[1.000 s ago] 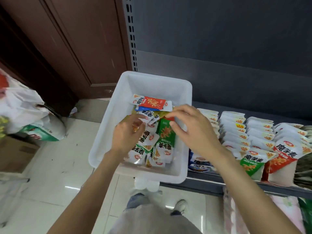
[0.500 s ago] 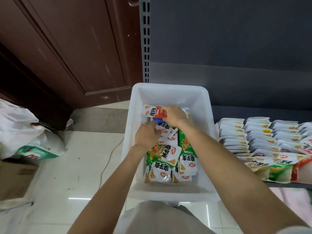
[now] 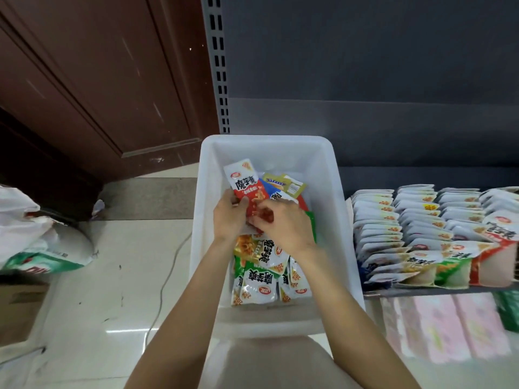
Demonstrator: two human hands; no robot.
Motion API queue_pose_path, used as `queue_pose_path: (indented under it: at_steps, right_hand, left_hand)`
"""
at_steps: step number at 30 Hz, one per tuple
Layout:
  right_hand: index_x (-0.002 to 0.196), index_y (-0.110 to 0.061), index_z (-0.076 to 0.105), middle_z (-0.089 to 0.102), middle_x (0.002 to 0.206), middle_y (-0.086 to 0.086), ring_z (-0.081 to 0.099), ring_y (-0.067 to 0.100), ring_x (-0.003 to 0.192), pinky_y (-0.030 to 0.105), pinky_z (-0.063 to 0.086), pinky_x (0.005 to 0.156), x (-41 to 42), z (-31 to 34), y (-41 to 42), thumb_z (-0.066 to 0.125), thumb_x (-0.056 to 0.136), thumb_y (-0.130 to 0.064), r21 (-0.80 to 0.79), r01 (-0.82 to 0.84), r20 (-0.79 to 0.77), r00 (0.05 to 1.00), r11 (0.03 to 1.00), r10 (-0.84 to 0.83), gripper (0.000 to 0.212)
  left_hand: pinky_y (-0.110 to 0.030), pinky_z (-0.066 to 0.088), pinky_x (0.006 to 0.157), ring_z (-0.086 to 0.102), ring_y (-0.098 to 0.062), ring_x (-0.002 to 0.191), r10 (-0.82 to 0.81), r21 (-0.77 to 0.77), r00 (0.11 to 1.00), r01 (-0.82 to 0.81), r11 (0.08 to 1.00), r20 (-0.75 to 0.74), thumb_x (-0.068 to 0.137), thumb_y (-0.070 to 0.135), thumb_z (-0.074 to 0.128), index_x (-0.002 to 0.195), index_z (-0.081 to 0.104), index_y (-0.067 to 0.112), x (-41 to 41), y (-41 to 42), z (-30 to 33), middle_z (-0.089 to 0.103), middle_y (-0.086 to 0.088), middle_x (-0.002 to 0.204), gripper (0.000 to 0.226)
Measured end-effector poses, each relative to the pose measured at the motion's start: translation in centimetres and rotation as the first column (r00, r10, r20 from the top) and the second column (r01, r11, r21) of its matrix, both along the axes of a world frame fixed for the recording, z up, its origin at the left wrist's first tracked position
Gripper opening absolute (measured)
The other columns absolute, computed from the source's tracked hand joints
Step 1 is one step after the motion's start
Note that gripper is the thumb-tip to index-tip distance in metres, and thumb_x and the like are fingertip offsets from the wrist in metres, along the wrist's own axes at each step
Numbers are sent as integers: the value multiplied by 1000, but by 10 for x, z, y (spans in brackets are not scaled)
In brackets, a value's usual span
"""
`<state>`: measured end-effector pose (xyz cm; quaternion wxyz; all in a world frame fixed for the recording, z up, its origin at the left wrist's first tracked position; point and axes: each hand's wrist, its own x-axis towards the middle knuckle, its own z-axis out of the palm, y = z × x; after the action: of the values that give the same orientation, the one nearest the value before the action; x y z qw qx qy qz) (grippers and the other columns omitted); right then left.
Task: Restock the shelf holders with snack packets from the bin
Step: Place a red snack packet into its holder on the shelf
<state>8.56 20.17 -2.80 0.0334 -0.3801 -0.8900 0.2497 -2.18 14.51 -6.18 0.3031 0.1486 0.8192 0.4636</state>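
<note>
Both hands, left [image 3: 229, 213] and right [image 3: 283, 223], pinched a red-and-white foil snack packet [image 3: 247, 186] over the white plastic bin [image 3: 207, 220]; its slick film could slip free.

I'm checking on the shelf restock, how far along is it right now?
Done: the shelf holders at right already hold rows of packets. In hand: both the left hand and right hand grip a red and white packet over the white bin. Left: a pile of green and white packets in the bin.
</note>
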Motion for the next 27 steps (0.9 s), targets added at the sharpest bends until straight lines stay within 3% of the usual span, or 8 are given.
queue_pose_path:
  at_steps: [4, 9, 11, 15, 20, 22, 24, 27]
  right_hand:
    - [130, -27, 49, 58, 122, -4, 58, 12, 104, 29, 49, 85, 17, 26, 4, 60, 89, -41, -199, 155, -265, 942, 968, -205, 45]
    - [143, -37, 22, 51, 119, -12, 59, 5, 103, 26, 51, 86, 57, 74, 11, 72, 80, -30, -511, 75, -452, 824, 856, -342, 81]
    - [134, -40, 31, 61, 111, -9, 64, 4, 95, 22, 54, 72, 80, 92, 10, 73, 80, -24, -537, 33, -502, 791, 843, -351, 70]
    - [97, -25, 62, 71, 84, -7, 64, 2, 69, 17, 48, 50, 137, 117, 14, 69, 80, -22, -471, 37, -576, 744, 881, -339, 18]
    - [98, -25, 64, 73, 88, -7, 69, 9, 78, 25, 56, 56, 226, 130, 34, 70, 69, -30, -500, 83, -556, 733, 862, -393, 29]
    - [92, -30, 66, 73, 83, -10, 69, 8, 75, 23, 55, 54, 268, 130, 47, 70, 70, -28, -487, 126, -577, 697, 864, -426, 23]
    - [88, -29, 67, 73, 82, -11, 68, 7, 73, 20, 53, 54, 314, 127, 63, 70, 76, -22, -469, 213, -621, 611, 857, -491, 14]
    - [91, -30, 67, 72, 90, -15, 66, 6, 83, 22, 55, 70, 384, 123, 93, 65, 87, -13, -424, 331, -689, 486, 843, -538, 18]
  left_hand:
    - [-31, 52, 83, 64, -19, 94, -13, 222, 1000, 10, 975, 12, 93, 15, 55, 104, 62, 16, 5, -13, 31, 67, 2, 95, 13]
    - [-29, 51, 84, 65, -17, 95, -390, 337, 920, 358, 871, 30, 92, 20, 57, 102, 64, 27, 11, -41, 80, 69, 0, 102, 14]
    - [-25, 52, 81, 66, -12, 94, -493, 329, 868, 484, 811, -60, 90, 27, 57, 98, 64, 32, 23, -45, 102, 69, 5, 102, 12]
    - [-20, 50, 80, 62, 0, 94, -591, 272, 741, 669, 692, -318, 90, 33, 57, 98, 64, 36, 65, -28, 133, 67, 18, 100, 11]
    - [-5, 43, 73, 57, 11, 88, -675, 103, 510, 831, 547, -533, 90, 37, 57, 111, 66, 26, 146, 14, 145, 65, 17, 102, 26]
    - [-9, 45, 74, 57, 7, 88, -635, 117, 502, 829, 547, -588, 91, 34, 59, 112, 66, 27, 184, 34, 145, 65, 15, 104, 23]
    - [-24, 48, 85, 56, -1, 96, -524, 172, 551, 778, 605, -649, 91, 29, 60, 118, 61, 29, 220, 55, 143, 61, 13, 109, 27]
    - [-40, 40, 100, 48, -10, 113, -389, 219, 624, 676, 703, -678, 90, 26, 59, 129, 50, 28, 266, 85, 134, 54, 7, 121, 40]
